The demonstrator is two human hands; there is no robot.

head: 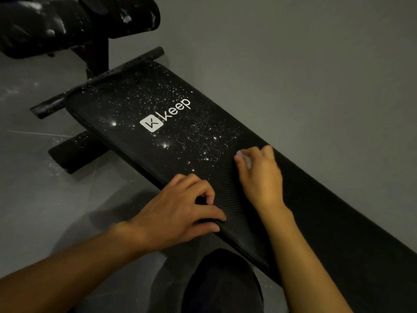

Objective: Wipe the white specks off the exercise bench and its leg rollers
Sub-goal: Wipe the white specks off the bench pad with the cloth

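Observation:
A long black exercise bench (320,199) with a white "Keep" logo (164,116) runs from upper left to lower right. White specks (198,136) cover its upper half around the logo. My right hand (259,175) presses a small pale wipe (244,158) onto the pad at the lower edge of the speckled area. My left hand (180,211) grips the bench's near edge, fingers curled over it. Black leg rollers (130,16) with white smears stand at the top left, and a lower roller (76,150) lies to the left of the bench.
A black crossbar (97,81) with specks lies across the bench's far end, joined to an upright post (97,53). Grey floor tiles (45,199) on the left carry white dust. A grey wall (316,64) runs along the bench's far side. My dark-clothed knee (223,283) is below.

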